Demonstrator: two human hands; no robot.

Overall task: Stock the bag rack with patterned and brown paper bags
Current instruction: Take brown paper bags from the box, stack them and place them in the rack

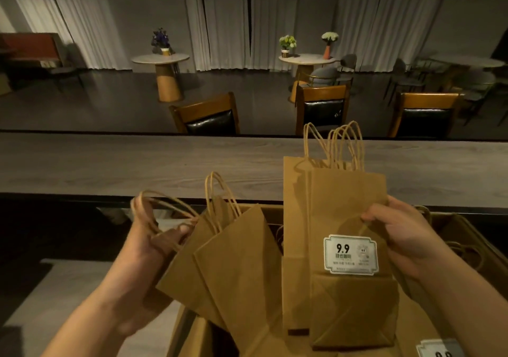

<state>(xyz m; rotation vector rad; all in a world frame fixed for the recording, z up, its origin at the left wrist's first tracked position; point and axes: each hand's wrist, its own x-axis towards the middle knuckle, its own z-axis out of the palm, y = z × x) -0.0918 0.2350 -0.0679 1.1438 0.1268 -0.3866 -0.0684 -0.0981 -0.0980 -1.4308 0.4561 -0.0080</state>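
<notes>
My left hand (156, 242) grips the twine handles of a fanned bunch of flat brown paper bags (233, 271), tilted to the left. My right hand (398, 235) holds the right edge of a second upright stack of brown paper bags (346, 208); the front one carries a white "9.9" sticker (350, 255). Both bunches stand in an open cardboard box (461, 227) below me. More bags lie in the box, one with another sticker (439, 349) at the bottom right. No patterned bags and no rack are in view.
A long grey wooden counter (137, 164) runs across in front of the box. Beyond it stand three wooden chairs with black backs (209, 117), round tables with flower vases (160, 59), and curtains. A pale surface (71, 288) lies at lower left.
</notes>
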